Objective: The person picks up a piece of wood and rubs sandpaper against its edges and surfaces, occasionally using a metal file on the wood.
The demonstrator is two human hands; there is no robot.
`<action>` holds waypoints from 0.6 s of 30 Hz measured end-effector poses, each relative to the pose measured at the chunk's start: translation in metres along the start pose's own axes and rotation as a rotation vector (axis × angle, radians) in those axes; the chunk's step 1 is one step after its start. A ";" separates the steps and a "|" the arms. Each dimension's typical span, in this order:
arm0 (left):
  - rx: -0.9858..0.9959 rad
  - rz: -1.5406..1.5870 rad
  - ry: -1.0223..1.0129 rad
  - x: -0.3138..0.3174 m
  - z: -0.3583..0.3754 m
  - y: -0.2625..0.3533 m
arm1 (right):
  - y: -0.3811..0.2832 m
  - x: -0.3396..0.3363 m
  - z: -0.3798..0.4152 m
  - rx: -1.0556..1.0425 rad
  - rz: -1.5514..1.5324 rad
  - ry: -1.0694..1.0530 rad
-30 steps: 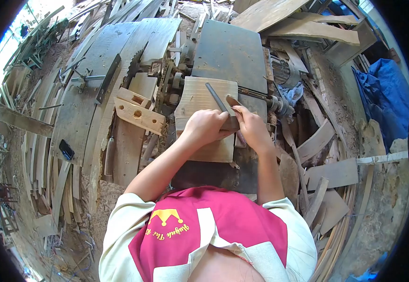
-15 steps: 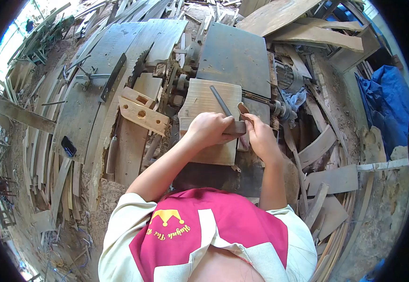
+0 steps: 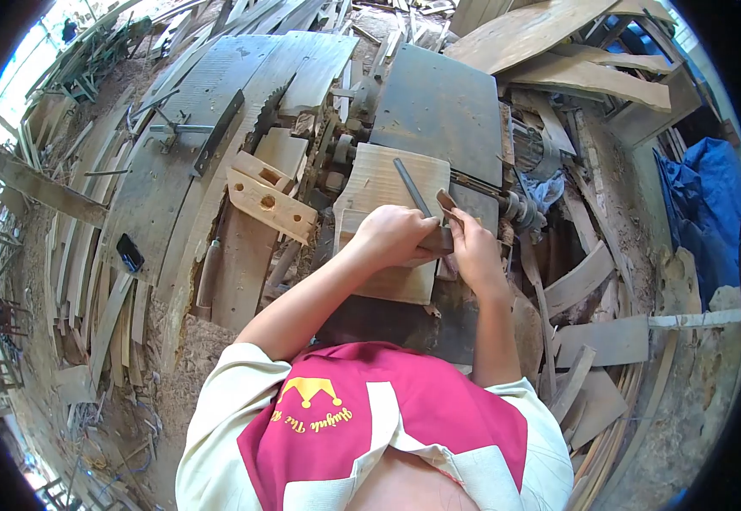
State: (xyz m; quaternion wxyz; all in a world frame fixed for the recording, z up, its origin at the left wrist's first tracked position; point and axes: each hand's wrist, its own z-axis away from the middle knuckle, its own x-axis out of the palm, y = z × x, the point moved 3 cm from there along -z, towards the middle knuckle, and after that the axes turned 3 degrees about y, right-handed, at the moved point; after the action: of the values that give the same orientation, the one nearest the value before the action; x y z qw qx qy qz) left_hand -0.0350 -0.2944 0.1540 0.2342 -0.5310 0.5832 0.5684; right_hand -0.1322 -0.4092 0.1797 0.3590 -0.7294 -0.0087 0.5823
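Observation:
My left hand (image 3: 392, 236) is closed around the handle of a long metal file (image 3: 412, 187) that lies across a pale wooden board (image 3: 375, 183). My right hand (image 3: 471, 249) pinches a small brown piece of wood (image 3: 447, 203) against the file, at the board's right edge. The board rests on the dark metal table of a woodworking machine (image 3: 443, 102). Both hands touch each other over the board.
A circular saw blade (image 3: 268, 106) stands left of the board, beside a notched wooden block with a hole (image 3: 270, 204). Planks and offcuts lie all around. A blue tarp (image 3: 707, 196) is at the right, a black phone (image 3: 129, 252) at the left.
The view has shifted slightly, so hands and board sit a little further right. My right hand has drawn closer to the left hand; the small piece stands more upright.

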 end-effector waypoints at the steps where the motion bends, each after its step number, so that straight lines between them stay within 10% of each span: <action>1: 0.010 -0.003 0.007 0.000 0.001 0.001 | 0.002 0.005 -0.005 -0.002 -0.003 -0.005; 18: 0.015 0.005 0.037 -0.001 0.004 0.001 | 0.003 0.006 -0.002 -0.003 0.007 -0.012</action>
State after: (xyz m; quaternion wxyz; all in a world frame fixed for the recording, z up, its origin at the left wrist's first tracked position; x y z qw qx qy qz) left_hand -0.0369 -0.2909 0.1546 0.2259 -0.5383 0.5928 0.5548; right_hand -0.1298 -0.4100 0.1727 0.3558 -0.7264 -0.0089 0.5879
